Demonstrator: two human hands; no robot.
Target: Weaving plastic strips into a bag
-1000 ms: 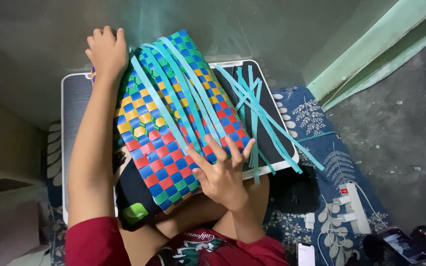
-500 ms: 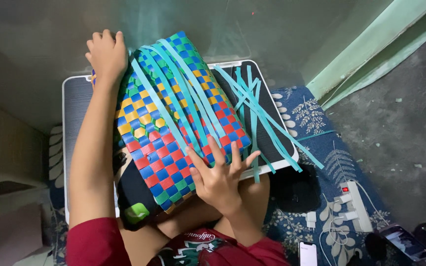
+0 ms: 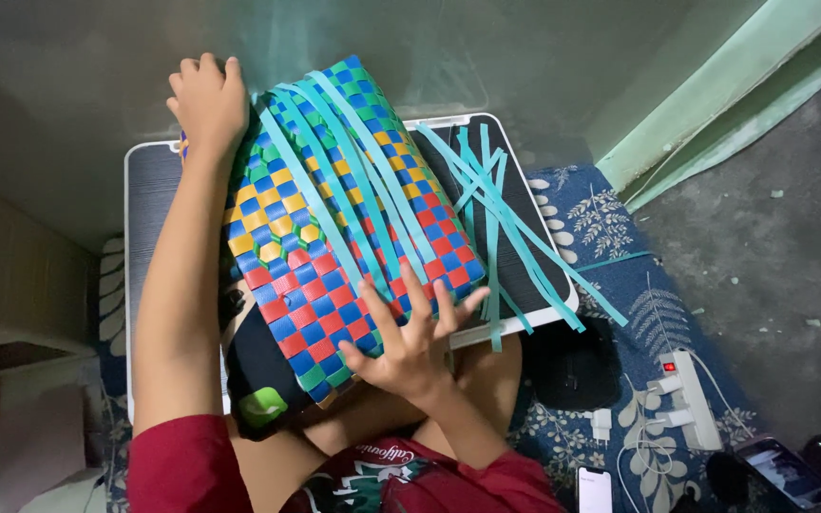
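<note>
Head cam has us looking down at a woven plastic basket [image 3: 334, 228] in blue, red, yellow and green checks, tilted across our lap tray [image 3: 144, 218]. Our left hand [image 3: 206, 100] curls over its far top corner, fingers closed on the edge. Our right hand [image 3: 410, 337] lies flat on the near red-and-blue end, fingers spread wide, next to the loose teal strips [image 3: 501, 223] trailing off the tray.

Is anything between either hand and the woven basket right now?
Nothing visible does. The left hand grips the far top corner of the woven basket directly, and the right hand lies flat with spread fingers on its near red and blue edge, touching the loose teal strips running over the weave.
</note>
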